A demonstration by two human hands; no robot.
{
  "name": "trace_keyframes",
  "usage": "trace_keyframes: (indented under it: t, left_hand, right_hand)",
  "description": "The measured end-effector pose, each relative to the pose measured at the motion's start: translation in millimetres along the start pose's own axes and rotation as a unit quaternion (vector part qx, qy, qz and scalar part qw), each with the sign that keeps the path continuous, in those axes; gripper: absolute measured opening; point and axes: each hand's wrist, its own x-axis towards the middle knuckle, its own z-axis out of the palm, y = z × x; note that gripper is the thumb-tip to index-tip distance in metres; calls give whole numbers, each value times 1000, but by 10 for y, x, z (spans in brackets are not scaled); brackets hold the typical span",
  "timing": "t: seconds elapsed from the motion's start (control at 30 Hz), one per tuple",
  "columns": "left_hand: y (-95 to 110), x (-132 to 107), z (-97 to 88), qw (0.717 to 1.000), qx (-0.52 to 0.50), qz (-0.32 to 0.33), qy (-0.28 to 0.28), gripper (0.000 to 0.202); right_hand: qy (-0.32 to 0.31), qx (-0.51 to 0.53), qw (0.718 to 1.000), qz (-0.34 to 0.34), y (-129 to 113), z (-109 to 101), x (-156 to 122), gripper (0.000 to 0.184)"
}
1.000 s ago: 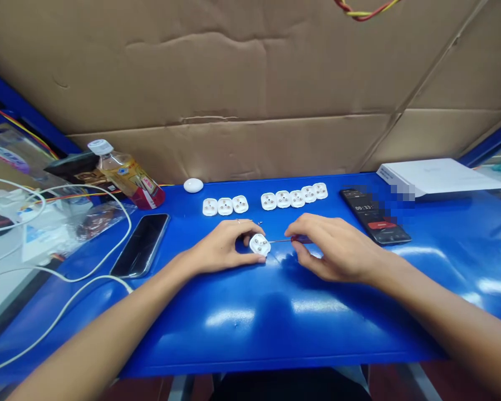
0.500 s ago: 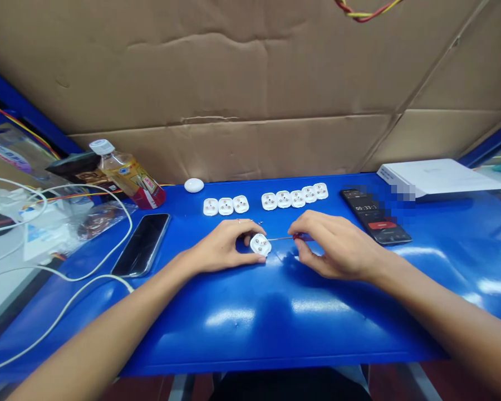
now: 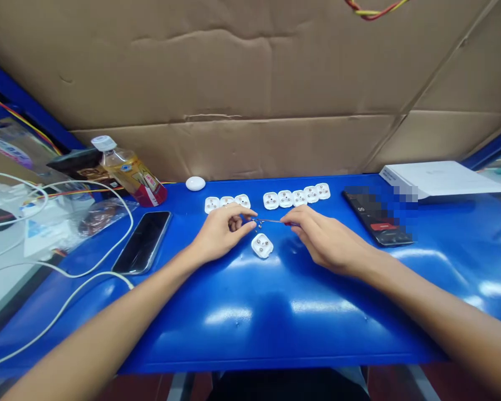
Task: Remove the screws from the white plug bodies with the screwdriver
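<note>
1 blue workbench (image 3: 275, 334) filled the view, w/ a creased corrugated cardboard sheet (image 3: 250, 72) standing behind it. Far R sat a flat white carton (image 3: 442, 178), & just beside it a black smartphone (image 3: 378, 225), its screen partly pixelated. On the L were white cables (image 3: 87, 262) looping across the bench edge, a clear plastic bag (image 3: 102, 217), a dark 2nd smartphone (image 3: 142, 243) lying face up & a plastic drink bottle (image 3: 129, 172) lying tilted. A small round white object (image 3: 195, 183) sat near the bottle. Along the far side lay a row of 3 white socket faces (image 3: 226, 201) & a row of 5 white socket faces (image 3: 299, 197), each w/ 3 holes. A loose socket face (image 3: 262, 245) lay on the bench just below both hands, touching neither. R hand (image 3: 328, 239) was grasping a red-handled screwdriver (image 3: 271, 221) by the handle, shaft pointing L. L hand (image 3: 222, 231) was pinched shut on a tiny metal bit (image 3: 258, 223) right at the screwdriver tip, too small to identify
</note>
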Motion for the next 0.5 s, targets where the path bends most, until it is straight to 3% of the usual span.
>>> trace_keyframes:
  t: [0.5]
  left_hand:
    - [-3, -14, 32, 998, 53, 13, 13, 24]
  right_hand:
    - [9, 4, 1000, 19, -21, -12, 4, 23]
